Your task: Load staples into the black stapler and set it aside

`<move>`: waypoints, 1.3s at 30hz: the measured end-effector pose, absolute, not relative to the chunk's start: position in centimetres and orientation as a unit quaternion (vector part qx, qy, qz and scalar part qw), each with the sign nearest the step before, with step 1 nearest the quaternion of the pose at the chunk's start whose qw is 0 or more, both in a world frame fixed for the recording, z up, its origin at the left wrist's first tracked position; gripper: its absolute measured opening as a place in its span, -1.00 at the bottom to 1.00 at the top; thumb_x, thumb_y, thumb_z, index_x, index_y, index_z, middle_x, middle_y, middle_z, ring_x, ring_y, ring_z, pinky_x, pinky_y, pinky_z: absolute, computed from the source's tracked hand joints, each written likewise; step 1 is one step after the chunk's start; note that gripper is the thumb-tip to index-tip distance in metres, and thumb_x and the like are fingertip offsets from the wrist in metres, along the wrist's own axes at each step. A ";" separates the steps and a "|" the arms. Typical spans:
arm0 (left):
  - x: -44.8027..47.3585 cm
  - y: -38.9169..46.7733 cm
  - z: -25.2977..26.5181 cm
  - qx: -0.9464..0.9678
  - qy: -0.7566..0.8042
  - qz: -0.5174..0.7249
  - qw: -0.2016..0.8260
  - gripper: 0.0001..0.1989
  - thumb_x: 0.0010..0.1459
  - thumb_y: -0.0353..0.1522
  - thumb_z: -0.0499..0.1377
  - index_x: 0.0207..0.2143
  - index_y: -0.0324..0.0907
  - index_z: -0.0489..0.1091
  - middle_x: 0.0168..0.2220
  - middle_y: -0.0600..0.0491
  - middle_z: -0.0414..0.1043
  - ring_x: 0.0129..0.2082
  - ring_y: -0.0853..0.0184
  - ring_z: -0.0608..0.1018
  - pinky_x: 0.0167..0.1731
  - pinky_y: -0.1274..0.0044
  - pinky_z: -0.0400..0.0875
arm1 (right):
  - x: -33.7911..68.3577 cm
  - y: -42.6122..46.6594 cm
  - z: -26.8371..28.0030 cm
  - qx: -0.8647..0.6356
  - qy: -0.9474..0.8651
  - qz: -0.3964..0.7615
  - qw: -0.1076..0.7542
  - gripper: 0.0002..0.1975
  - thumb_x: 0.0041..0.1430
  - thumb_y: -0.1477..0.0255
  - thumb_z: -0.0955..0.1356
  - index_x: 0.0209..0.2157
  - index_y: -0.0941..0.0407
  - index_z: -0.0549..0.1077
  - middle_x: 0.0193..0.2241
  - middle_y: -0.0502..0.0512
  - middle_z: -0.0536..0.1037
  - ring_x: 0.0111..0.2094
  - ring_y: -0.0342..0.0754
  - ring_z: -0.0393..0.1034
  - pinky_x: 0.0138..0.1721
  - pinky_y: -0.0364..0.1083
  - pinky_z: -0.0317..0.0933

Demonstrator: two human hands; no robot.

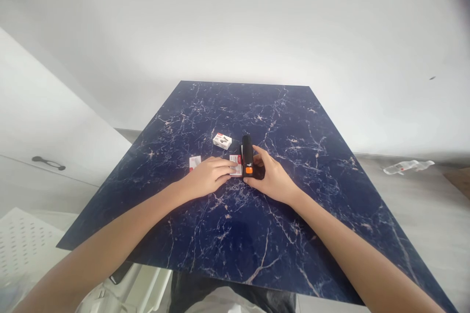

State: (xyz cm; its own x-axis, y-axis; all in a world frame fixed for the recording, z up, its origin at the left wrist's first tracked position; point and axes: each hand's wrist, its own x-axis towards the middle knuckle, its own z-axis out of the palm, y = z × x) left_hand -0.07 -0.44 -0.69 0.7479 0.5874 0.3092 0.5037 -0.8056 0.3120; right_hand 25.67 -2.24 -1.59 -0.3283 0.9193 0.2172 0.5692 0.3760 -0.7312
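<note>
A black stapler [247,151] with an orange patch at its near end stands on the blue marbled table [235,234]. My right hand [271,173] is closed around its right side, thumb at the near end and fingers farther back. My left hand [211,176] lies palm down with its fingers stretched toward the stapler. Those fingertips rest on a white and red printed card [235,170], whose right edge meets the stapler. Another white printed piece [194,161] shows behind my left hand; whether it belongs to the same card is hidden.
A small white and red box [222,141] sits just beyond my left hand. Behind the table rises a white wall [242,19]. A clear plastic bottle [407,167] lies on the floor at right. White furniture with a dark handle [48,162] stands at left.
</note>
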 end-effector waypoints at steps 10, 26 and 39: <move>-0.4 -0.8 -0.2 0.917 0.346 0.158 0.119 -0.57 0.33 -0.24 0.19 0.22 -0.05 0.34 0.39 -0.12 0.12 0.37 -0.08 0.19 0.25 -0.01 0.26 | 25.6 -2.4 -1.5 -0.478 -0.772 0.284 0.310 -0.04 0.04 0.36 0.48 0.40 -0.03 0.00 -0.04 0.16 0.51 -0.04 0.14 0.47 -0.02 0.16 0.41; -1.4 0.1 2.1 0.895 0.375 0.112 0.215 -0.21 0.21 -0.05 0.27 0.39 0.03 0.09 0.38 -0.09 0.15 0.37 -0.07 0.18 0.23 0.11 0.24 | 25.2 -3.3 -1.4 -0.456 -0.793 0.279 0.292 0.02 0.05 0.37 0.49 0.43 -0.01 -0.08 -0.03 0.17 0.51 -0.08 0.13 0.50 -0.03 0.17 0.45; -6.2 1.2 3.4 0.883 0.426 0.105 0.169 -0.29 0.19 -0.08 0.26 0.35 0.04 0.20 0.13 -0.07 0.44 0.00 0.10 0.56 -0.02 0.39 0.43 | 25.0 -3.3 -1.7 -0.463 -0.798 0.259 0.287 0.02 0.07 0.34 0.48 0.44 -0.04 -0.09 -0.01 0.18 0.51 -0.07 0.16 0.51 -0.01 0.20 0.45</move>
State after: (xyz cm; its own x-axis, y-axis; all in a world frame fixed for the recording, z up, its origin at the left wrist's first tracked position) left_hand -6.21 1.21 3.37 0.6152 0.7873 0.0411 0.7163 -0.5799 0.3881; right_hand 25.02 -3.27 -1.67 -0.4066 0.8870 0.2188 0.5895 0.4377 -0.6789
